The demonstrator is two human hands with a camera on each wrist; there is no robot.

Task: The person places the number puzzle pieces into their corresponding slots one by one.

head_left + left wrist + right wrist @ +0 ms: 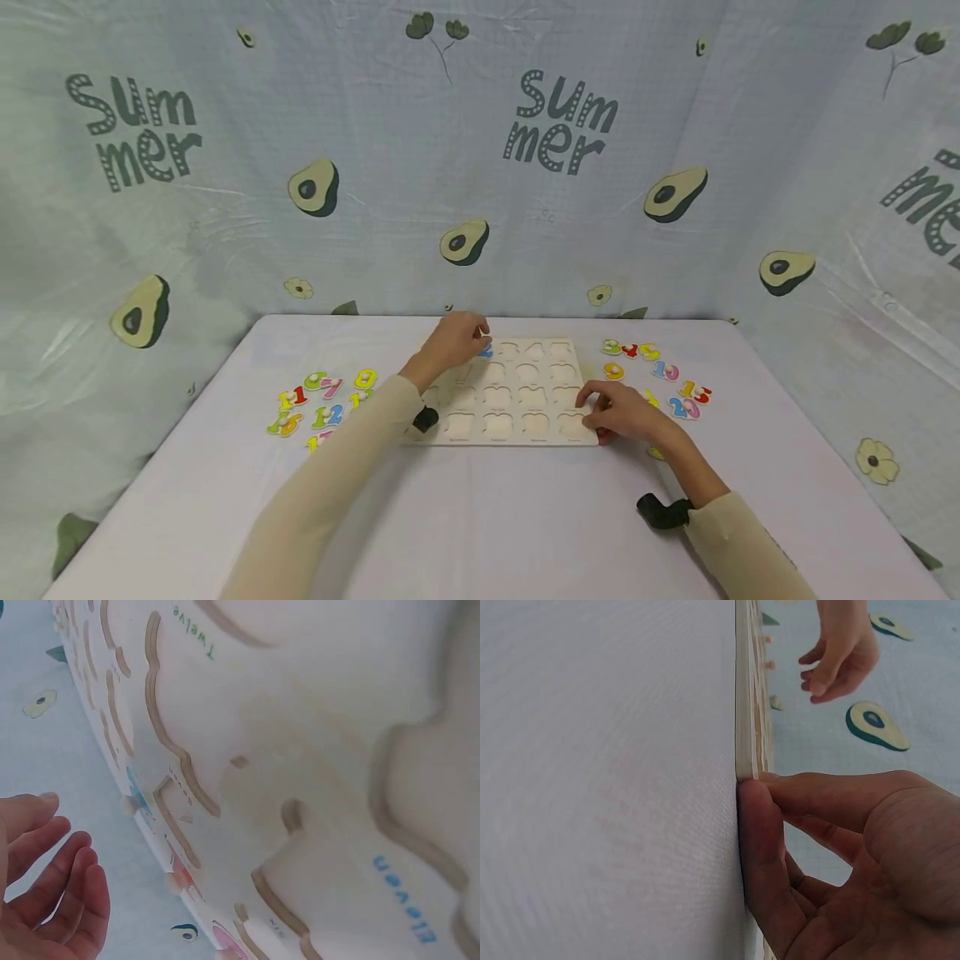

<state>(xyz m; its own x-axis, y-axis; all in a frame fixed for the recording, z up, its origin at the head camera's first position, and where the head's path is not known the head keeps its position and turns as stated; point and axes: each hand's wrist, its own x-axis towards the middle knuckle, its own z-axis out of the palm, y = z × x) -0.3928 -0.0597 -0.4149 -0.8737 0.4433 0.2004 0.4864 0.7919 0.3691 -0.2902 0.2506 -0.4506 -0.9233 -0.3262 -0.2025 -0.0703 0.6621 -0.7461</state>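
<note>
A pale wooden number puzzle board (517,408) with shaped recesses lies on the white table. My left hand (456,337) hovers over its back row, close to a blue number 2 piece (487,350). In the left wrist view, the fingers (56,881) are loosely bent with nothing between them. Blue (137,789), red (180,859) and pink pieces (227,940) sit along the board's far edge, next to recesses with printed words. At the front right corner, my right hand (621,410) pinches the board's edge between thumb and finger, seen closely in the right wrist view.
Colourful number pieces lie scattered left (328,415) and right (685,407) of the board, some partly behind the arms. Dark wrist mounts (663,512) are worn on both wrists. A patterned curtain (390,125) stands behind the table (480,517).
</note>
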